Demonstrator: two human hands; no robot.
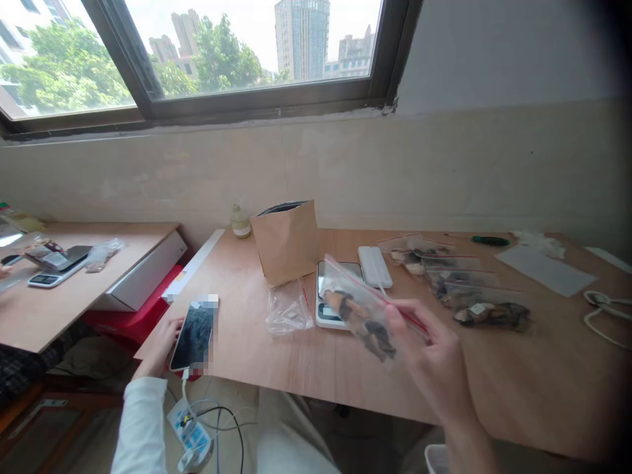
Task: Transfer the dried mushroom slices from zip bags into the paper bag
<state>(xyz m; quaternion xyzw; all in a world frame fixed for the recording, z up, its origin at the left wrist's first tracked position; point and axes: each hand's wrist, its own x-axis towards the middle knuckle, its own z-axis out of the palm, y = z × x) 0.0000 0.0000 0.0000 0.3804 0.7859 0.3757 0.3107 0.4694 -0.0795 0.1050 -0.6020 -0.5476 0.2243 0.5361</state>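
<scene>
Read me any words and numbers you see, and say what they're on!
No text is readable:
Phone in the left hand: none legible.
Bag in the right hand: no readable words.
Desk scale: markings too small.
Far-left scale: too small.
Bottle: label too small.
Front right bag: label too blurred.

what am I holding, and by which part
The right hand holds a bag by its red edge. The left hand touches the phone at its left edge; grip unclear.

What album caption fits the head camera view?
Below a window, the right hand holds a clear bag near a small scale; the left hand touches a phone.
</scene>
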